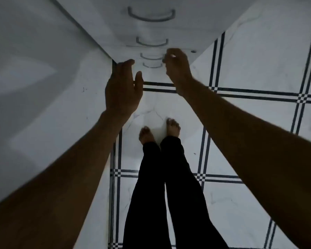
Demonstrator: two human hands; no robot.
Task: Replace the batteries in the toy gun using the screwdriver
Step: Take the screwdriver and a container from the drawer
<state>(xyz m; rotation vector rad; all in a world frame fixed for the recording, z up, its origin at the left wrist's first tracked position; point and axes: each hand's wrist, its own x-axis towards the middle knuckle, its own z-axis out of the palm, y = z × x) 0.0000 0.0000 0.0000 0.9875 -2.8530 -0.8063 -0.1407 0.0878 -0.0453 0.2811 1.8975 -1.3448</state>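
The toy gun, the screwdriver and the batteries are not in view. I stand over a white drawer cabinet (187, 33) with several curved grey handles down its front. My left hand (123, 88) is held out with straight fingers beside the cabinet's left corner and holds nothing. My right hand (177, 66) has its fingers curled at the right end of the third drawer handle (151, 57). The dim, blurred view does not show whether the fingers grip that handle.
A white wall or panel (43, 78) runs along the left. The floor (258, 69) is white tile with dark double lines. My bare feet (159, 131) and dark trouser legs stand just in front of the cabinet.
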